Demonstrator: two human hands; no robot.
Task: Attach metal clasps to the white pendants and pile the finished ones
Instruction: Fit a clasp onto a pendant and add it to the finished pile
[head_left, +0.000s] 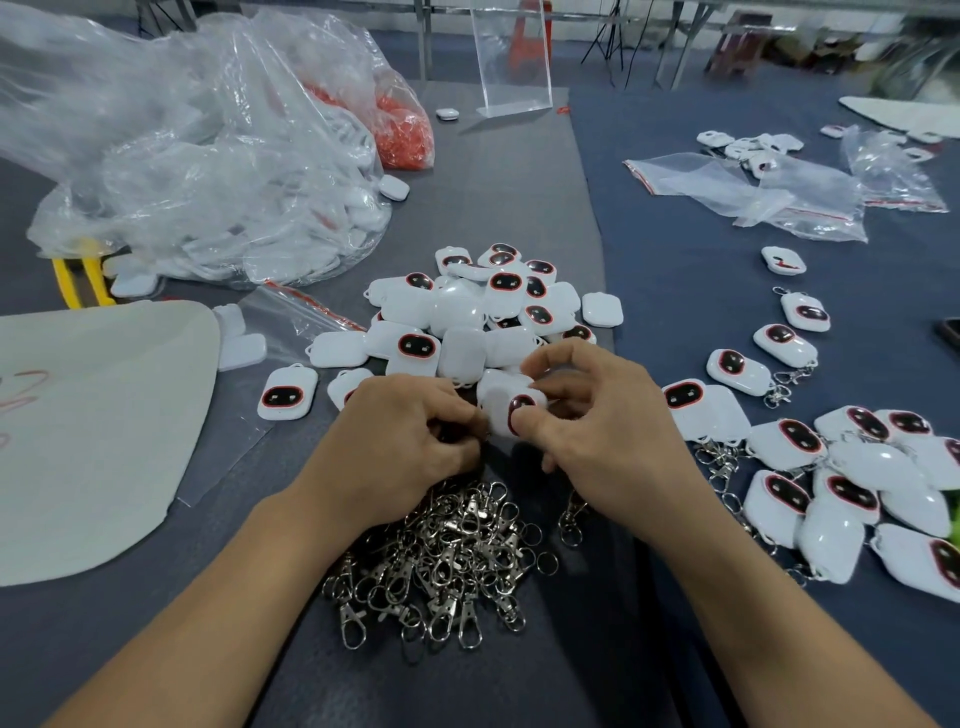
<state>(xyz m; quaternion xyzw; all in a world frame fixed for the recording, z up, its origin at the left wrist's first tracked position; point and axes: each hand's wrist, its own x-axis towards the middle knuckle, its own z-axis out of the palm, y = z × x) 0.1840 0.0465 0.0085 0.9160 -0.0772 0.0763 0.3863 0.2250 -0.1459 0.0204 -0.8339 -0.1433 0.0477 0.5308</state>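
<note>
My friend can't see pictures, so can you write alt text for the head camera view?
Two hands meet over a table: the right hand grips a white pendant while the left hand works at its edge. A heap of metal clasps lies between the forearms, loose pendants are piled behind, and finished pendants with clasps spread to the right.

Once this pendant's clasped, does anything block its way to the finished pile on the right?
Nothing visible does. Only bare cloth lies between the pendant in the right hand and the finished pile, whose nearest pieces sit just past that hand.
</note>
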